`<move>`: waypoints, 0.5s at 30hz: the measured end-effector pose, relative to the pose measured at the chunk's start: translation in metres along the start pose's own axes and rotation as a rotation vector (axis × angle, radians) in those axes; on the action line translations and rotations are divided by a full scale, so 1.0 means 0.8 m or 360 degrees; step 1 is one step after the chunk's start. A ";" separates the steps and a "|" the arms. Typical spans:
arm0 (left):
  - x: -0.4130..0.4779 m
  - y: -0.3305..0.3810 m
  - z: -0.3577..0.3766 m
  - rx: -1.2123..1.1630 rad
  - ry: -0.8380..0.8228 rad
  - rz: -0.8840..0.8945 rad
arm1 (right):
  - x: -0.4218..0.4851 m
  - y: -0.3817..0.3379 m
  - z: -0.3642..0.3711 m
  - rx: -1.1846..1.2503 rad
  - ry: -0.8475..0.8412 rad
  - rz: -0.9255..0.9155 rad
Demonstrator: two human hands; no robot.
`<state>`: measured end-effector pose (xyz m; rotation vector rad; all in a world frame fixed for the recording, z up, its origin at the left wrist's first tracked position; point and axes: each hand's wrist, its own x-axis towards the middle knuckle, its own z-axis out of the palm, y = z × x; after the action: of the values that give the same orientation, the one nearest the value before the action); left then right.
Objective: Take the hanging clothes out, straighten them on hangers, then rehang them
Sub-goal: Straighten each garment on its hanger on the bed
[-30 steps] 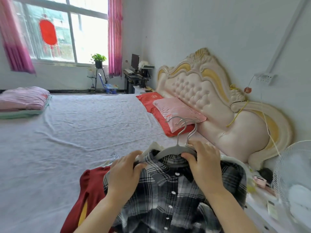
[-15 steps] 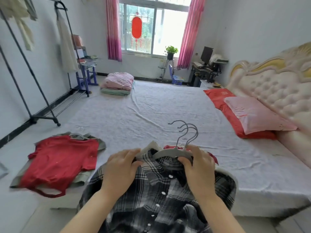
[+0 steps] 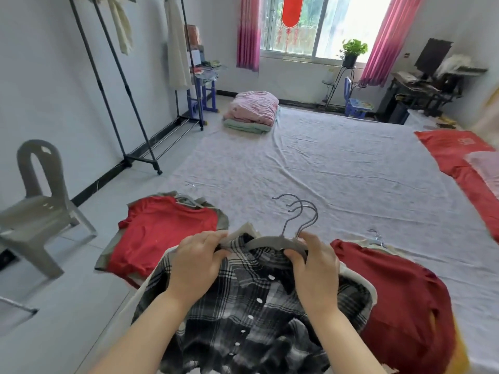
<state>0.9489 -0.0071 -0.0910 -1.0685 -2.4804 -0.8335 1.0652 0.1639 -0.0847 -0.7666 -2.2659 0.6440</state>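
A black-and-white plaid shirt lies face up at the near edge of the bed, buttoned down the front, its collar seated on a grey hanger whose hook points toward the far wall. The left hand pinches the collar and a pale layer beneath it at the hanger's left shoulder. The right hand curls its fingers round the hanger's right arm, a two-sided grip that looks meant to square the shirt on its frame. Three hooks rise together from the bundle; whether each carries its own garment underneath is hard to tell from this angle. A red T-shirt lies flat just to the left and a dark red top touches the shirt's right side, seemingly laid out side by side for handling in turn. The clothes rack stands well apart by the far left wall with pale garments on its rail, the likely place for rehanging. A plastic chair sits on the floor at near left; folded bedding rests at the bed's far end
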 end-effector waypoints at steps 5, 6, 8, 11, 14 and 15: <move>0.054 -0.044 0.042 -0.0071 -0.0087 -0.0064 | 0.055 0.012 0.055 -0.0078 -0.0081 0.0032; 0.065 -0.051 0.051 -0.0089 -0.0112 -0.0078 | 0.066 0.015 0.065 -0.0086 -0.0099 0.0060; 0.090 -0.066 0.073 -0.0118 -0.0161 -0.0085 | 0.089 0.023 0.084 -0.0093 -0.0117 0.0118; 0.138 -0.087 0.109 -0.0184 -0.0224 -0.0075 | 0.130 0.036 0.111 -0.0119 -0.0101 0.0200; 0.188 -0.108 0.147 -0.0267 -0.0282 -0.0057 | 0.172 0.048 0.138 -0.0135 -0.0083 0.0334; 0.205 -0.115 0.159 -0.0290 -0.0315 -0.0058 | 0.186 0.052 0.146 -0.0141 -0.0072 0.0367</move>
<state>0.7638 0.1125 -0.1459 -1.2234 -2.6334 -1.0268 0.9050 0.2653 -0.1260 -1.0783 -2.2783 0.6752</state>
